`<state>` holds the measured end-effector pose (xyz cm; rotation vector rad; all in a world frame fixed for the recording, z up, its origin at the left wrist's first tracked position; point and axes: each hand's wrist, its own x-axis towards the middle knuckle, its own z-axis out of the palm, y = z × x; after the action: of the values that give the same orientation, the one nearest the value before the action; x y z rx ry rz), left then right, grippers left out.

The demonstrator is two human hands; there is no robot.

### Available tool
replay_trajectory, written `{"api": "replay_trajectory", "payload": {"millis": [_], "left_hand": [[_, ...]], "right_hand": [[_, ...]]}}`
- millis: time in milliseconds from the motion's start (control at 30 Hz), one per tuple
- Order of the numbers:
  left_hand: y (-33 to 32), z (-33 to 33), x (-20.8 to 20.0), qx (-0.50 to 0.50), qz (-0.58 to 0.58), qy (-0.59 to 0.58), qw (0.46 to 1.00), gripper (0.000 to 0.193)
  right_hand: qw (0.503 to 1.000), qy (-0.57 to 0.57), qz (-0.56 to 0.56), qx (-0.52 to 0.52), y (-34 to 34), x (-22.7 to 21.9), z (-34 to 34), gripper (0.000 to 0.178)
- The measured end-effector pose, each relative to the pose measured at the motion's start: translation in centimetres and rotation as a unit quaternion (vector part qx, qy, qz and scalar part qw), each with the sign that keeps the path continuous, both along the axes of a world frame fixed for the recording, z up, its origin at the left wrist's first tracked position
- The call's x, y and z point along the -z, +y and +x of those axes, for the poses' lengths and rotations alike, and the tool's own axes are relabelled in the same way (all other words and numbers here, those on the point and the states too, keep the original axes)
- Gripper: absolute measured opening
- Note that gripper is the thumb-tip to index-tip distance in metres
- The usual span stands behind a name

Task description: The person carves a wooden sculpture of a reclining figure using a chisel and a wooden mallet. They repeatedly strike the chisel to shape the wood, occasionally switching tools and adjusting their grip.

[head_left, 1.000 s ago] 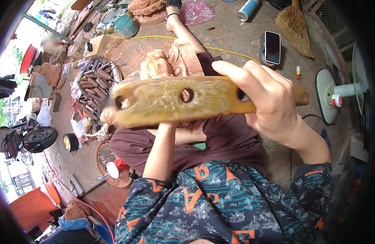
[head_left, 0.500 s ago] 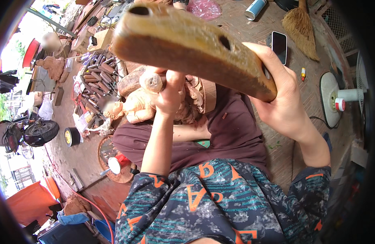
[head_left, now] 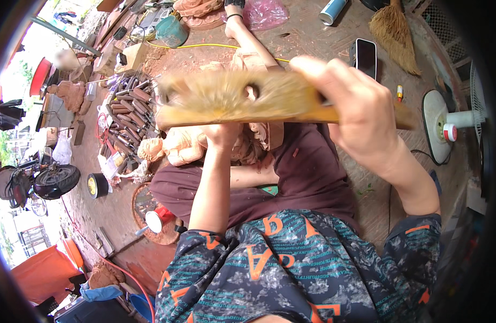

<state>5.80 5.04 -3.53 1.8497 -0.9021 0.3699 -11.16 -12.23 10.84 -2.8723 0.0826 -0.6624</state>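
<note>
Found clamped in the right hand (head_left: 361, 110): a worn, yellow-brown wooden block (head_left: 215, 99), gripped around its right end, pierced by a hole near its middle. Noted nearly level across the view, broad face showing, surface smeared by motion blur. Compared with half a second ago: swung from a steep slant, long narrow side exposed, to the present flatter pose. Lost to sight over the same interval: the round, pale end of a tool handle in the left hand (head_left: 224, 135), now behind the block. Cannot tell from the present view the left hand's hold, nor any contact between block and handle; visible only the wrist and lower part of the hand. Judged, from the swing and the blur, as one phase of repeated striking, hence probably carving in progress.

Located just left of the left hand: a carved wooden figure (head_left: 183, 146), lying with head to the left, partly covered by the block. Beyond that head, heaped on the floor (head_left: 366, 207): wooden-handled carving tools (head_left: 130, 116). Also recorded: a small reddish chip (head_left: 295, 153) on the maroon trousers (head_left: 318, 172).
</note>
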Motion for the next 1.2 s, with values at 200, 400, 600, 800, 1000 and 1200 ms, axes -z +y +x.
{"api": "replay_trajectory", "payload": {"millis": [200, 400, 600, 800, 1000, 1200], "left_hand": [[-1.0, -0.1, -0.5, 0.061, -0.119, -0.009, 0.991, 0.026], [-0.6, -0.4, 0.7, 0.043, -0.115, 0.004, 0.992, 0.027], [0.1, 0.2, 1.4, 0.000, -0.094, -0.005, 0.996, 0.029], [-1.1, -1.5, -4.9, 0.130, -0.323, 0.264, 0.899, 0.015], [-2.5, -1.0, -6.9, 0.098, -0.148, 0.139, 0.974, 0.023], [-0.4, 2.9, -0.6, -0.074, 0.055, -0.273, 0.958, 0.024]], "right_hand": [[0.983, -0.133, 0.108, -0.067, 0.2, 0.4, 0.8, 0.057], [0.995, -0.065, 0.056, -0.058, 0.4, -0.4, 0.5, 0.056], [0.999, 0.037, -0.012, -0.005, 0.3, 0.4, 0.0, 0.061], [0.984, -0.045, 0.167, -0.032, -0.2, 0.8, 0.5, 0.063], [0.949, -0.096, 0.288, -0.080, 0.0, 0.1, 1.2, 0.058], [0.996, 0.083, 0.023, 0.031, 0.0, -0.3, 1.0, 0.070]]}}
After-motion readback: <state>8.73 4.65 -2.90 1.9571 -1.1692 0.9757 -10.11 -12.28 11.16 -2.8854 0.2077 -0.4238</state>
